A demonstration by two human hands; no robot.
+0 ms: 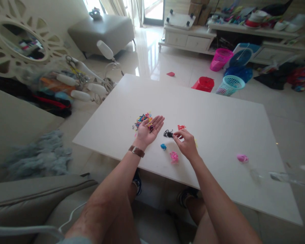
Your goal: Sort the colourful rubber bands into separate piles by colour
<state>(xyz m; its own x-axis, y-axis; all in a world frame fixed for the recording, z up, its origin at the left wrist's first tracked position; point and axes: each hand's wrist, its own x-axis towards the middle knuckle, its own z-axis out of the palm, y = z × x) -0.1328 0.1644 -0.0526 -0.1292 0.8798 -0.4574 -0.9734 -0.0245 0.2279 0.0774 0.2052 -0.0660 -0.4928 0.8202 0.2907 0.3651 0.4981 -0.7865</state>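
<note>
My left hand (147,132) is palm up and open, its fingers stretched flat, with several small coloured bands (150,127) lying on it. Behind and left of it is a mixed pile of small coloured bands (142,118) on the white table (109,115). The fingertips of my right hand (185,142) are pinched at the right edge of a black pile of bands (168,133); whatever they grip is too small to make out. Around that hand lie a red pile (181,127), a blue pile (163,146), a pink pile (174,157) and a partly hidden yellow pile (196,143).
A purple-pink bundle (242,158) lies on the table's right part, near a clear plastic object (279,176). Beyond the far edge stand a red bin (203,84) and a light-blue basket (232,83). A white-shaded lamp (90,89) is by the left edge.
</note>
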